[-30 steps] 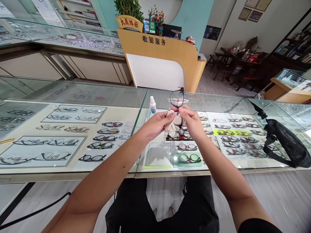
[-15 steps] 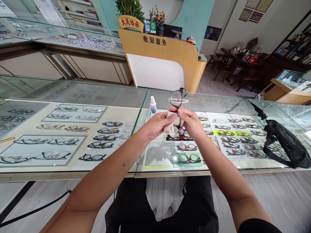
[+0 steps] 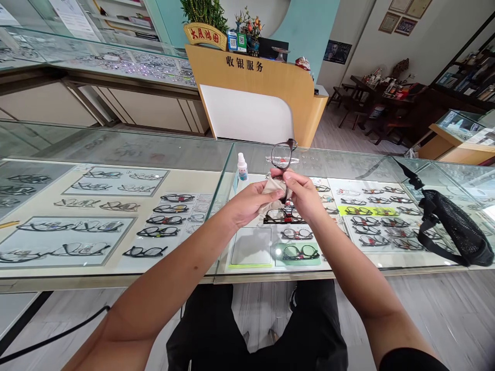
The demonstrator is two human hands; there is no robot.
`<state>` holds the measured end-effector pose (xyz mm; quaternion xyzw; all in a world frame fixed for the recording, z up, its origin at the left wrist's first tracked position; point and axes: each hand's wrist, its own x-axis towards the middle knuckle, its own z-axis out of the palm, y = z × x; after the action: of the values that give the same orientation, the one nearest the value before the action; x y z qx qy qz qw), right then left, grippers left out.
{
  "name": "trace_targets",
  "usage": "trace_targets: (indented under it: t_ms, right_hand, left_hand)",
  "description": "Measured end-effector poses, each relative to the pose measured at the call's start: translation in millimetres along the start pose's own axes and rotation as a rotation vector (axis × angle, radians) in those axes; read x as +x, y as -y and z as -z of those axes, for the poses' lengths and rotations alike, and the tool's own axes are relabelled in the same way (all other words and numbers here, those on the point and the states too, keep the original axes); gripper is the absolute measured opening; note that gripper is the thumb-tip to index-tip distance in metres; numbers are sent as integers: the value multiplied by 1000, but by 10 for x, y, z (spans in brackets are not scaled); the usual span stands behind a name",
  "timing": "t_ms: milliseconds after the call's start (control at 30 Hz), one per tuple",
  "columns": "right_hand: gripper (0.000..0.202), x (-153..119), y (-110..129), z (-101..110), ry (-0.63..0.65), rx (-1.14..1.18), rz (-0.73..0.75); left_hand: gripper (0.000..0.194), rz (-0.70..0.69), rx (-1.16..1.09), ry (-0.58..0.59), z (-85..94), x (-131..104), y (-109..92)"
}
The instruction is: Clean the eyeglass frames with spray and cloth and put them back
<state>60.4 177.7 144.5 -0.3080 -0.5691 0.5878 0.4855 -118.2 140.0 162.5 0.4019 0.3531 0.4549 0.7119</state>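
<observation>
A dark-framed pair of eyeglasses [image 3: 282, 155] is held upright above the glass counter, one lens up and the other low between my hands. My left hand [image 3: 251, 200] is closed on a pale cleaning cloth [image 3: 274, 191], which wraps over the lower lens and hides most of it. With thumb and fingers, my right hand [image 3: 302, 193] pinches the frame near its bridge. Just left of the glasses, a small white spray bottle [image 3: 242, 167] stands on the counter.
Under the glass top of the display counter [image 3: 226, 278] lie rows of eyeglasses [image 3: 297, 234]. A black mesh bag [image 3: 456, 224] with a strap rests at the right. Beyond stands a wooden cashier desk [image 3: 255, 77] with a plant on it.
The cloth and my left thumb have shifted slightly over the lower lens, covering more of it. The glasses have turned a little; my right hand keeps its grip.
</observation>
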Motion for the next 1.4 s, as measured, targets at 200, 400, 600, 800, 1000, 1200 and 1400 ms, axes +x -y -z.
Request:
trace_targets:
  t_ms: [200,400,600,800,1000,1200,1400]
  right_hand:
    - [53,-13,64,-9,-11,-29,18]
    - [49,-18,89,-22,-12,-15,19]
    - [49,-11,60,-24,-12,-25,36]
    - [45,-21,71,-10,38,-63,68]
    - [46,-30,139,-52,89,-164,153]
    - [51,-33,195,-88,99,-175,173]
    - [43,3,67,-59,81,-98,161]
  left_hand:
    - [51,-4,33,-6,28,10,14]
    - [52,-10,-35,28,42,27,-10]
    - [57,-34,-80,-10,26,32,14]
    - [51,-53,-99,-22,4,26,38]
    - [55,-106,-127,-71,40,60,81]
    - [54,-104,-148,-78,44,73,91]
    - [61,-101,-118,-98,11,56,66]
